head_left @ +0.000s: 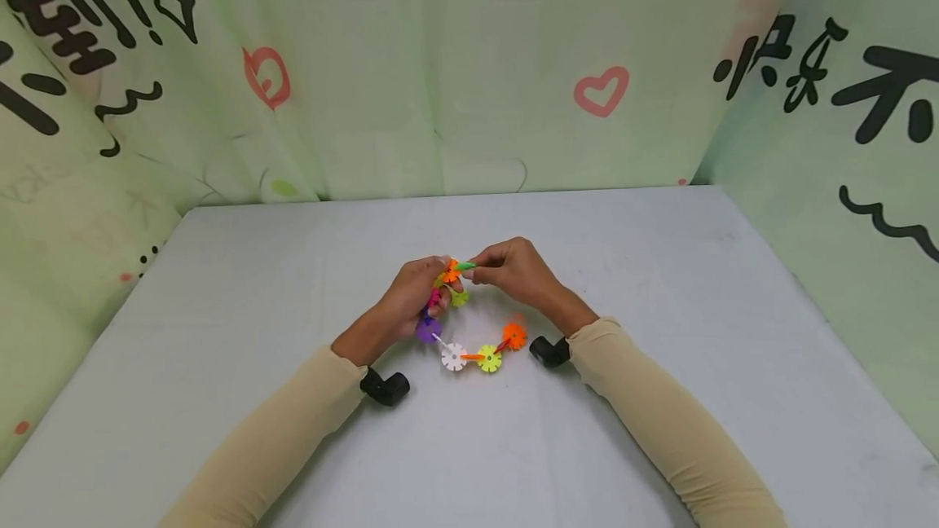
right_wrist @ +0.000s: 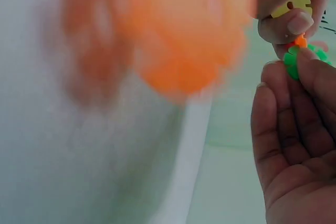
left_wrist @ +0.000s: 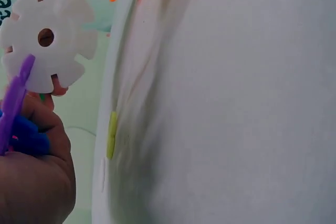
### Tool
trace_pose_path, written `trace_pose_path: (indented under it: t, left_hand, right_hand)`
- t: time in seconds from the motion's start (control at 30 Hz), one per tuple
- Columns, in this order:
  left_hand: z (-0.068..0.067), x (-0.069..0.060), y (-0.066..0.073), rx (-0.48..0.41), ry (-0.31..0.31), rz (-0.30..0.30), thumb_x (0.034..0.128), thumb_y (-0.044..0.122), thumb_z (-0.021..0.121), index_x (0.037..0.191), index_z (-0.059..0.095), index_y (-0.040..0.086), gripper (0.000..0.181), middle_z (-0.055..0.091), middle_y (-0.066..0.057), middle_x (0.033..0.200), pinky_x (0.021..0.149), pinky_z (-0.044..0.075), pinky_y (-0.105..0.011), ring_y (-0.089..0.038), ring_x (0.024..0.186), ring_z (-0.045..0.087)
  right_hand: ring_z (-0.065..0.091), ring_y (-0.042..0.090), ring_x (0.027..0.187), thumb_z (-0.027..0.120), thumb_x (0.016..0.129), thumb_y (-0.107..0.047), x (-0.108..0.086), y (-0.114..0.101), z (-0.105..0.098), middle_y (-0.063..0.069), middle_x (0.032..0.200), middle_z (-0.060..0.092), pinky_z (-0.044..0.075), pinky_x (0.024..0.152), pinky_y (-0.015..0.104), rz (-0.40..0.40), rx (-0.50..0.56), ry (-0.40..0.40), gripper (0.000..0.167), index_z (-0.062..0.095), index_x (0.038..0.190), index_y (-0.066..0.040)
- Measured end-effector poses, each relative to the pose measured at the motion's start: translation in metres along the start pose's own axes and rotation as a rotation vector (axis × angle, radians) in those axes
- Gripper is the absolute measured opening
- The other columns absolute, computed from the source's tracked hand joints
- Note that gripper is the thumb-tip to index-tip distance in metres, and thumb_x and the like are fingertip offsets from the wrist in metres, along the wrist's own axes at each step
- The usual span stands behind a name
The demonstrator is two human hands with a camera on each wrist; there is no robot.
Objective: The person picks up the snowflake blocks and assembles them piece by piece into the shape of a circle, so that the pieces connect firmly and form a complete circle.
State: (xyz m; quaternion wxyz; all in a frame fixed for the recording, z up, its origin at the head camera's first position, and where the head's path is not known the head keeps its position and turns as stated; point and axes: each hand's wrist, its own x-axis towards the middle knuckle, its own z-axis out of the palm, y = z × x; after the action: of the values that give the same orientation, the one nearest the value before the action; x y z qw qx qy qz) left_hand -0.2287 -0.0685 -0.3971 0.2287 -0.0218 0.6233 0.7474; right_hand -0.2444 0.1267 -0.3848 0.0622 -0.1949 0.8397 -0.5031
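Observation:
A chain of notched plastic snowflake discs runs between the hands and curves below them in the head view. My left hand [head_left: 414,292] grips its upper end, near an orange disc [head_left: 451,272] and a magenta disc [head_left: 434,297]. My right hand [head_left: 517,271] pinches a green disc [right_wrist: 292,62] between thumb and fingers, against the orange disc. From the left hand hang a purple disc [head_left: 428,331], a white disc [left_wrist: 23,40], a yellow disc [head_left: 489,358] and, at the free end, another orange disc [head_left: 515,336]. A blue disc [left_wrist: 31,137] shows beside the left hand.
A white-covered table [head_left: 293,283] lies beneath both hands. Pale green printed curtains [head_left: 440,63] stand at its back and sides. Black wrist cameras [head_left: 385,388] sit on both wrists. A thin yellow-green piece [left_wrist: 112,135] shows in the left wrist view; its kind is unclear.

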Motion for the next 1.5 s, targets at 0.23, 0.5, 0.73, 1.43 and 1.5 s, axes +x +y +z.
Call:
trace_pose_path:
  t: [0.23,0.5,0.73,1.43,1.5]
  left_hand:
    - [-0.011,0.0,0.004,0.011,-0.01,-0.036,0.106,0.022,0.034,0.126,0.05,0.004,0.032,0.063,-0.007,0.081,0.045,0.043,-0.019,-0.012,0.05,0.049]
    - [-0.02,0.0,0.006,-0.022,0.045,-0.077,0.1031,0.028,0.032,0.13,0.042,0.003,0.038,0.064,-0.008,0.081,0.051,0.049,-0.022,-0.014,0.051,0.052]
    - [-0.025,-0.004,0.008,0.061,0.036,-0.087,0.1046,0.032,0.044,0.136,0.043,0.002,0.044,0.062,-0.006,0.083,0.053,0.05,-0.019,-0.013,0.055,0.055]
    - [-0.023,-0.002,-0.001,0.142,0.002,-0.068,0.0992,0.036,0.057,0.116,0.061,-0.004,0.043,0.057,-0.004,0.081,0.053,0.045,-0.02,-0.011,0.061,0.05]
    - [-0.023,-0.002,-0.002,0.127,0.004,-0.07,0.1003,0.035,0.055,0.116,0.061,-0.004,0.043,0.056,-0.004,0.08,0.052,0.044,-0.019,-0.011,0.061,0.05]
  right_hand:
    - [0.063,0.019,0.092,0.071,0.091,-0.015,0.001,0.002,-0.007,0.004,0.098,0.07,0.051,0.082,0.034,0.007,-0.176,-0.101,0.023,0.072,0.11,-0.002]
    - [0.061,0.017,0.095,0.066,0.093,-0.011,0.008,0.004,0.0,0.002,0.105,0.07,0.05,0.085,0.033,0.087,-0.228,-0.225,0.022,0.071,0.114,-0.004]
    - [0.059,0.02,0.099,0.07,0.091,-0.013,0.015,-0.001,0.013,0.006,0.109,0.066,0.049,0.087,0.033,0.078,-0.298,-0.285,0.032,0.067,0.121,-0.003]
    - [0.051,0.018,0.071,0.062,0.093,-0.007,0.013,0.0,0.011,0.005,0.082,0.06,0.044,0.064,0.028,0.121,-0.296,-0.273,0.012,0.063,0.105,-0.006]
    - [0.053,0.018,0.073,0.061,0.094,-0.007,0.013,0.002,0.008,0.004,0.084,0.062,0.045,0.066,0.029,0.107,-0.295,-0.245,0.012,0.065,0.105,-0.007]
